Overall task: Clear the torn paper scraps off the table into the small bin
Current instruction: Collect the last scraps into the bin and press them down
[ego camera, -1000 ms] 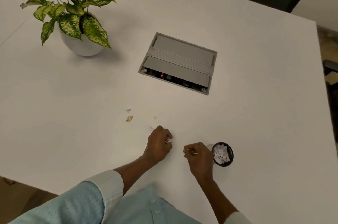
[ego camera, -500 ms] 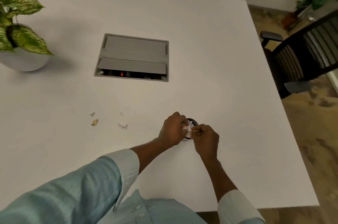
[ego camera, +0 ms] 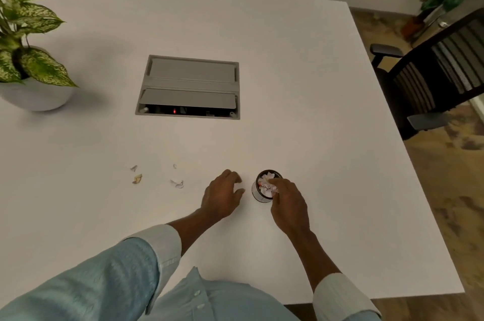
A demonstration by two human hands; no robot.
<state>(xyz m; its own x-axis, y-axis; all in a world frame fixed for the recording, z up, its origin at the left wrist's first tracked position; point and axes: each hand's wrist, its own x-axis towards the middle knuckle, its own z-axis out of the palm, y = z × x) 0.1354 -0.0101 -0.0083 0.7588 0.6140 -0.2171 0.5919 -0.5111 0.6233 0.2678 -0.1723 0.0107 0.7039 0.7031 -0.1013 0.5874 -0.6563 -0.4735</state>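
Note:
The small black bin (ego camera: 258, 194) stands on the white table (ego camera: 314, 116) near its front, heaped with white torn paper (ego camera: 266, 181). My right hand (ego camera: 288, 204) reaches over the bin from the right, fingertips bunched down in the paper; whether they hold a scrap is hidden. My left hand (ego camera: 222, 195) hovers just left of the bin, fingers apart and holding nothing. Several loose scraps lie further left: a white curled scrap (ego camera: 178, 184), a tiny white scrap (ego camera: 175, 166), a tan scrap (ego camera: 137, 178) and a small grey scrap (ego camera: 134, 168).
A grey flip-lid power box (ego camera: 188, 87) is set into the table's middle. A potted plant (ego camera: 34, 40) in a white pot (ego camera: 36, 99) stands at the far left. A black office chair (ego camera: 432, 77) sits beyond the table's right edge.
My left hand has pulled back to the left from the bin and opened, its scrap gone. My right hand stays over the bin, fingertips now lower in the paper.

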